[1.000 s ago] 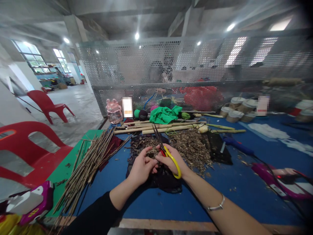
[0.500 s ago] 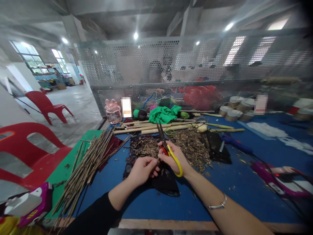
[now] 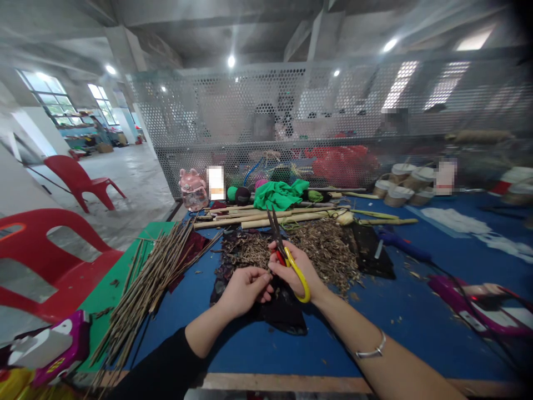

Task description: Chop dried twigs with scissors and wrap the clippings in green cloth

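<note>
Blue tabletop [image 3: 266, 355] spreads between brown front edge [image 3: 283, 382] and black cloth [image 3: 287, 320], right fingers [image 3: 283, 270] gripping scissors [image 3: 301, 276], left fingers [image 3: 258, 283] pressed together

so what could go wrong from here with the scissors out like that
The scissors sit in the right hand close to the left hand, so a slip might nick a finger.
The loose brown bits lie right beside the right hand; a careless sweep could scatter them.
The bundle of thin sticks runs to the table's near edge, close to the left sleeve, and might get knocked.
</note>
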### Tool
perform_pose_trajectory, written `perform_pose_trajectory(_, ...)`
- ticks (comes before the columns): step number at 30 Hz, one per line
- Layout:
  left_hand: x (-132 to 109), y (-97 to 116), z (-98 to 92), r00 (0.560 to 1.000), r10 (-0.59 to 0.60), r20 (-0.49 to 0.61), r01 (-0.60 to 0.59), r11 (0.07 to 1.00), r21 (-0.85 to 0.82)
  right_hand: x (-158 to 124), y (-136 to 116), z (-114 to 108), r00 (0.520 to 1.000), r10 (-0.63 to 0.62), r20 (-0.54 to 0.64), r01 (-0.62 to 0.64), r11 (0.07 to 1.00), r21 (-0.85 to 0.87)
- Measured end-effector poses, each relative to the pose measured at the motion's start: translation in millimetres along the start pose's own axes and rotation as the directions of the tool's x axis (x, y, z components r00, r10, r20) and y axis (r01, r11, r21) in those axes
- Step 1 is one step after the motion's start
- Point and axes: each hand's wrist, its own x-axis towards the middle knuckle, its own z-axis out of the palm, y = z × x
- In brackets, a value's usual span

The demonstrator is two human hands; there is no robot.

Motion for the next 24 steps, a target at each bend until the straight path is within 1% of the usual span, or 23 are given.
perform_pose_trajectory(2, 1, 0, -1.2, 1.000, -0.004, -0.030, 0.004, 1.000, 0.009, 1, 2, -1, 1.000, -0.007, -0.019, 0.006, 0.998, -0.062)
perform_pose_trajectory(5, 4, 2, -5.0, 0.992, 0.003, -0.125, -0.006, 1.000, -0.021, 3, 6, -4, 0.999, -0.019, -0.044, 0.008, 0.970, -0.242)
perform_pose_trajectory(8, 7, 4, -9.4, 0.970, 0.007, -0.241, -0.033, 0.994, -0.103, 3, 9, -8, 0.999, -0.038, -0.014, 0.026, 0.881, -0.472)
perform_pose_trajectory(11, 8, 5, -11.7, 0.950, 0.019, -0.312, -0.064, 0.989, -0.136, 0, 9, -11, 0.992, -0.090, 0.083, 0.123, 0.760, -0.638)
perform_pose_trajectory(13, 8, 5, -11.4, 0.945, 0.030, -0.325, -0.076, 0.989, -0.130, -2, 7, -10, 0.984, -0.095, 0.154, 0.175, 0.720, -0.672)
perform_pose_trajectory(16, 6, 5, -9.0, 0.952, 0.032, -0.303, -0.072, 0.990, -0.123, -5, 5, -6, 0.976, -0.069, 0.206, 0.193, 0.711, -0.676)
perform_pose_trajectory(21, 4, 6, -6.2, 0.959, 0.025, -0.281, -0.061, 0.991, -0.122, -6, 5, -1, 0.977, -0.062, 0.202, 0.187, 0.700, -0.689)
perform_pose_trajectory(24, 4, 5, -6.1, 0.956, 0.024, -0.291, -0.059, 0.992, -0.113, -6, 2, -2, 0.983, -0.017, 0.184, 0.147, 0.673, -0.725)
